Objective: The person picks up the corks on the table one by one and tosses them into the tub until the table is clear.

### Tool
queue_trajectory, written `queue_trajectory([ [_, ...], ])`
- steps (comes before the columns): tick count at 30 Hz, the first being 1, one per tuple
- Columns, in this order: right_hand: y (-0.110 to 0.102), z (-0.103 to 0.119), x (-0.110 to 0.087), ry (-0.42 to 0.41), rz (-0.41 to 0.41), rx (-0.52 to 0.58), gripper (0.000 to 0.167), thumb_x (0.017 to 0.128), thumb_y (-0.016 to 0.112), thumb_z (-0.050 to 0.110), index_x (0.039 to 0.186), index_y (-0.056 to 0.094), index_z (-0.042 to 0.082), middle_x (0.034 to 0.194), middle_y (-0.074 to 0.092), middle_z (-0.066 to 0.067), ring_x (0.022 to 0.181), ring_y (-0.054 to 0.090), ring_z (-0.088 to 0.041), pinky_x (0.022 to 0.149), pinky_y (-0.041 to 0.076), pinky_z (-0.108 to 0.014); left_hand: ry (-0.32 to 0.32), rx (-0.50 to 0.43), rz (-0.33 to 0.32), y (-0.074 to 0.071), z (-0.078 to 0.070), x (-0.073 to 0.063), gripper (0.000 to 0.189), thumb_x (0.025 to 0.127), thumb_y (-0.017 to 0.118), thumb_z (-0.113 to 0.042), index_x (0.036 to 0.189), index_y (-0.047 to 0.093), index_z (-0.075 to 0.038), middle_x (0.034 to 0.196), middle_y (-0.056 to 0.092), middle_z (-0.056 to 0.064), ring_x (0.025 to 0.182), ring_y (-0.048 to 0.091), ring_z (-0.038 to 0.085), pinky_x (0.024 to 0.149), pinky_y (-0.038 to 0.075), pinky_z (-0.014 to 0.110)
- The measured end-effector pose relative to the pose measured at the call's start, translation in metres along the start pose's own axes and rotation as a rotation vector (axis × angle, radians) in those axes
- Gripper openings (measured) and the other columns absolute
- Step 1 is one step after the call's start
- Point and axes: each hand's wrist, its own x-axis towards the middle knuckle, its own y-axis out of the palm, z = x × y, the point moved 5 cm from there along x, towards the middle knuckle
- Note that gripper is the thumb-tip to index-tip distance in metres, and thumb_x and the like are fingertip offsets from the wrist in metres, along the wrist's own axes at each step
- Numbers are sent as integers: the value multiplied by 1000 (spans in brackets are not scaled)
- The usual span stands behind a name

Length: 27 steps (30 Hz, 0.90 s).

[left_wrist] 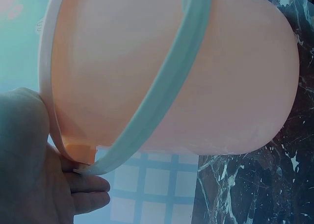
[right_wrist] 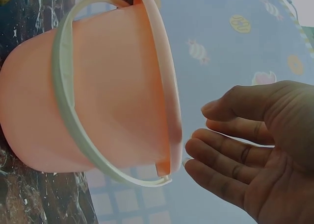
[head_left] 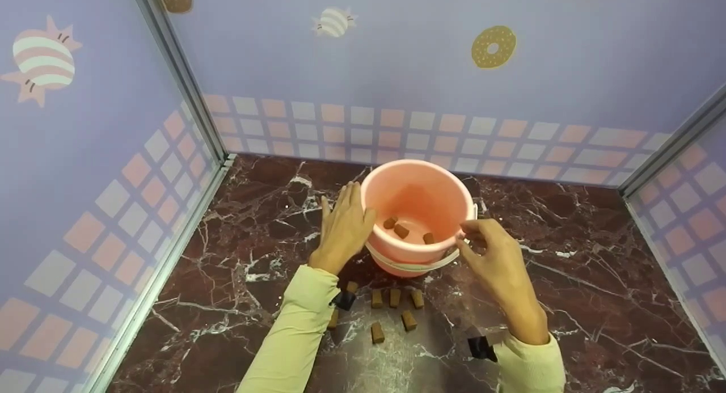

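Note:
A pink bucket [head_left: 417, 256] with a pale handle [left_wrist: 167, 82] stands between the hands, the handle hanging down its near side. My left hand [head_left: 343, 225] holds the bucket's left rim near the handle's end, thumb at the rim and fingers along the outside. My right hand [right_wrist: 245, 150] is beside the right rim, its fingers loosely bent with nothing held. A gap separates them from the rim in the right wrist view. Inside the bucket lie three small brown cork-like pieces [head_left: 401, 231]. Several more such pieces [head_left: 395, 298] are on the surface in front of the bucket.
The dark red marbled surface [head_left: 578, 291] is bounded by a back wall [head_left: 397, 58] with donut and candy pictures and by side walls [head_left: 85, 183] left and right. Behind the bucket, the back wall is close. Some brown pieces are partly covered by the left sleeve [head_left: 300, 319].

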Motion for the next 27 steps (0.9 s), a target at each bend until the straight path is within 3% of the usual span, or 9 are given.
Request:
queue_trajectory([
  [13,-3,-6,-15,15,-3,-85,29,82,81,-13,108,72,-6,104,72,-18,93,73,-36,84,62,-51,-7,3,5,1,0,2,67,109,41,-32,164,29,4,171,27,19,159,24,32,127,-4,62],
  [27,6,-14,-29,15,17,-79,29,82,82,-11,108,72,-4,102,73,-15,91,73,-34,79,63,-50,-8,-9,-6,0,0,1,66,110,45,-32,163,32,4,171,28,19,159,25,32,127,-3,63],
])
